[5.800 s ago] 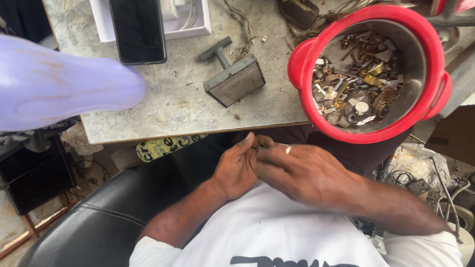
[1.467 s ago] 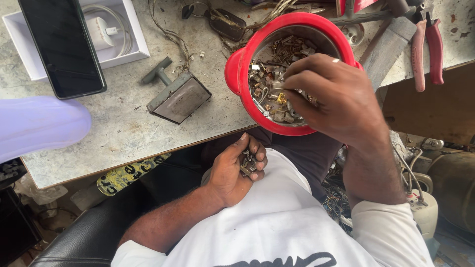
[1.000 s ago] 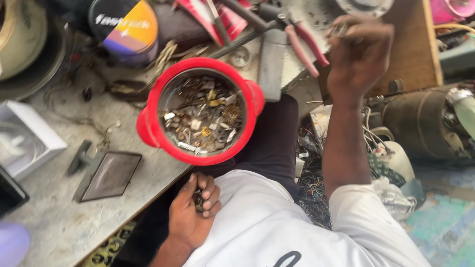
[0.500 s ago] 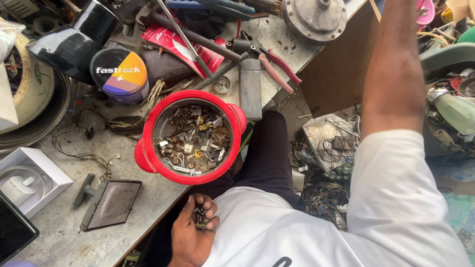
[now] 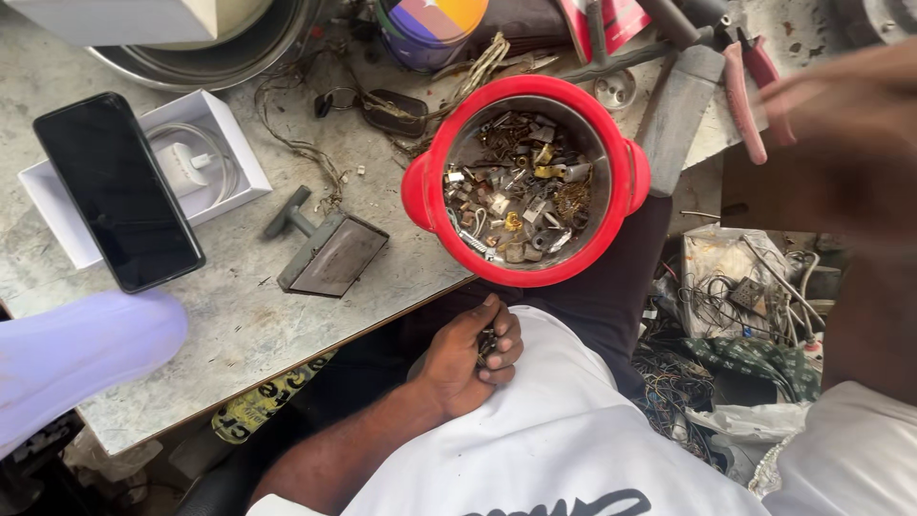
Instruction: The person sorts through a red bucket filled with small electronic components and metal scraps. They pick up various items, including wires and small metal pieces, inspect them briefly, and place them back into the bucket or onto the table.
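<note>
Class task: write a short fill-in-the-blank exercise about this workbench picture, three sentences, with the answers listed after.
1. The pot that holds the small metal parts is coloured ____.
2. The black phone lies partly on an open ____ box.
3. The left hand is ____ around some small dark parts, below the table edge.

Answers: red; white; closed
</note>
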